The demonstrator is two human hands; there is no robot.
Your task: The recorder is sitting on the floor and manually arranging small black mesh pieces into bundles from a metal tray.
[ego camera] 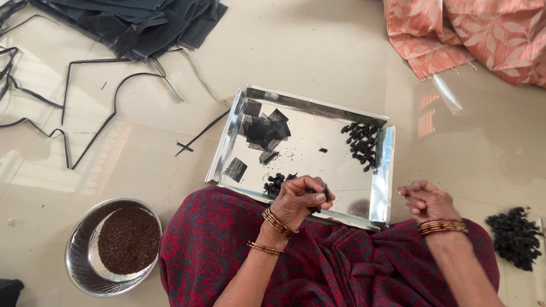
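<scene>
Shiny metal tray (382, 165); glossy steel bowl (77, 250).

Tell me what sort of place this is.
Probably a home floor used for handwork: a person sits on pale tiles with a shiny tray, a steel bowl of brown grains, and black cloth.

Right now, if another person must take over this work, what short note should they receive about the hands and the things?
Left hand: closed on a small dark piece, over the near edge of the tray.
Right hand: loosely closed, past the tray's right rim; what it holds, if anything, cannot be seen.
On the tray: black squares at far left, dark lumps at far right, a small cluster near the left hand.
Floor: steel bowl of brown powder at left, a dark pile at right, black sheets at top left.
Done: some lumps on the tray. Left: squares unused.
</scene>
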